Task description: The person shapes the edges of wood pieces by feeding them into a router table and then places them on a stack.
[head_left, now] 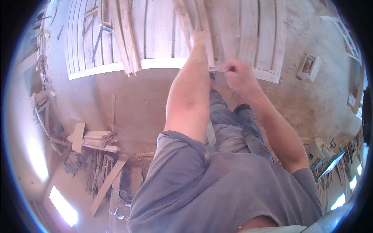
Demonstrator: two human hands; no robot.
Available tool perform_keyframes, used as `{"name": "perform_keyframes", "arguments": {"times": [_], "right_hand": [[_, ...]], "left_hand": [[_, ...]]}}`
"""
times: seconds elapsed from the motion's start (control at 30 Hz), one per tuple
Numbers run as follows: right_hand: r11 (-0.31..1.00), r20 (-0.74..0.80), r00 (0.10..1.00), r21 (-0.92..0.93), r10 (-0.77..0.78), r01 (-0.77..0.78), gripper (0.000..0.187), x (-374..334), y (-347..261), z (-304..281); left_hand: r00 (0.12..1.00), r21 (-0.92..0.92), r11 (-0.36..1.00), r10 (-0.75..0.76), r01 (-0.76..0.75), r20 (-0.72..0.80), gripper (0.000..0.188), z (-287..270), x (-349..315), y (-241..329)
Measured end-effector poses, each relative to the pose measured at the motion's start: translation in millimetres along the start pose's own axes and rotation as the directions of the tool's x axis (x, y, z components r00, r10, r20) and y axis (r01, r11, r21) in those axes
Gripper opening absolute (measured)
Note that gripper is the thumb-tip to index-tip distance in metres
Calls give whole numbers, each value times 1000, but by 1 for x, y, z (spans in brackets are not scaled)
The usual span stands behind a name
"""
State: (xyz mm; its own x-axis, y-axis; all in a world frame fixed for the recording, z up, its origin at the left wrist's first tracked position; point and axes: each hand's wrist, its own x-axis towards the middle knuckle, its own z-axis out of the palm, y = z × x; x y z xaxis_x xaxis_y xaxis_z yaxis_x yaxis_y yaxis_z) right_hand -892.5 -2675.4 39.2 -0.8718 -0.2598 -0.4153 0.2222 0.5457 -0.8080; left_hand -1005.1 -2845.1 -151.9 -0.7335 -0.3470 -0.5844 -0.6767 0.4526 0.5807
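My left arm reaches out to the far side, over a slatted wooden worktop (159, 35) with a pale front edge. My left hand (199, 38) is closed on a long wooden strip (182, 17); its fingertips are hard to make out against the wood. A second wooden strip (206, 27) lies just to the right of that hand, its end reaching the front edge. My right hand (239, 75) hovers by the front edge, curled into a fist and blurred. A dark spot shows in its curl, but I cannot make out what it holds, if anything.
Several long strips (126, 39) overhang the worktop's front edge on the left, beside a metal-cornered tool (101, 35). A small wooden frame (309, 66) lies on the dusty floor at right. Stacked boards (95, 139) and leaning offcuts (110, 182) stand behind me on the left.
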Motion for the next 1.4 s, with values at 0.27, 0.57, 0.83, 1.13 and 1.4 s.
{"name": "perform_keyframes", "arguments": {"times": [0.27, 0.57, 0.83, 1.13, 1.4], "right_hand": [[791, -173, 842, -287, 511, -540, 75, 17, 192, 34], [728, -20, 768, -304, 640, -614, 92, 46, 174, 96], [725, 344, 791, 328, 506, -606, 54, 17, 171, 33], [79, 610, 762, 767, 218, -637, 68, -74, 122, -72], [405, 254, 897, 824, 362, -397, 73, -133, 135, -56]], "left_hand": [[953, -277, 919, -302, 279, -40, 33, -44, 68, 15], [947, -654, 695, -299, 300, 117, 37, -69, 143, -153], [944, -696, 715, -181, -66, -275, 26, -23, 22, -37], [756, -753, 264, 113, 602, 644, 36, 56, -66, 82], [863, -727, 555, 31, 404, 504, 53, 85, -86, 60]]}}
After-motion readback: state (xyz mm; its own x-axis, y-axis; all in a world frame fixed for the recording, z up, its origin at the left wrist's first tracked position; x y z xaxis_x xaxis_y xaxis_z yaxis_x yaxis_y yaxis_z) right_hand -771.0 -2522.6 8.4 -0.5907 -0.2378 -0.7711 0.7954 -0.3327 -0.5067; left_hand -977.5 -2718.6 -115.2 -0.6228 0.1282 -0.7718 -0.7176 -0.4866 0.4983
